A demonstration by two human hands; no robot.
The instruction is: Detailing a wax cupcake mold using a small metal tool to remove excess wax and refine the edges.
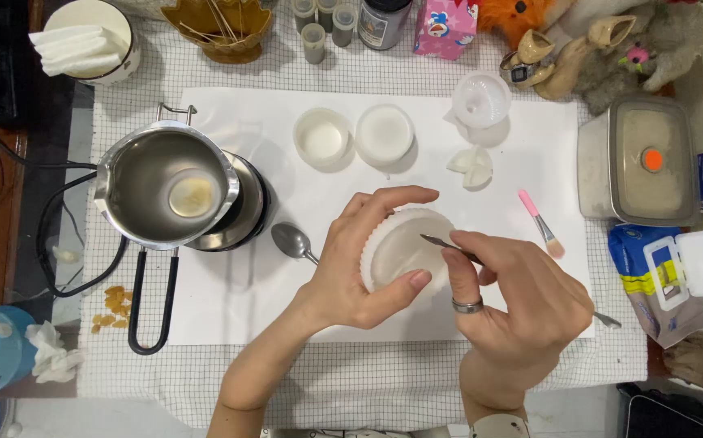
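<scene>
Looking down from my head, I see my left hand (351, 268) wrapped around a white frilly mold (404, 247) near the middle of the white paper sheet (238, 113). My thumb is at the bottom of the mold and my fingers curl over its top, so I am holding it firmly, tipped a bit toward me. My right hand (514, 304) pinches a thin metal tool (449, 243) between thumb and fingers, and its tip pokes into the mold from the 3 o'clock side. The stuff inside the mold looks pale and set, and I think I am working it loose, but it is not out yet. At 9 o'clock from the mold a metal pot (165, 191) with a black handle sits on a small warmer, nearly empty with just a little pale blob in the bottom, so the pouring looks done. A spoon (291, 241) lies just beside my left hand. At 12 o'clock two small round white cups (354, 136) stand side by side, still filled. At 1 o'clock there is a clear cup (481, 99) and some white bits (471, 166) near it. A little pink brush (540, 221) lies at 3 o'clock, untouched.
</scene>
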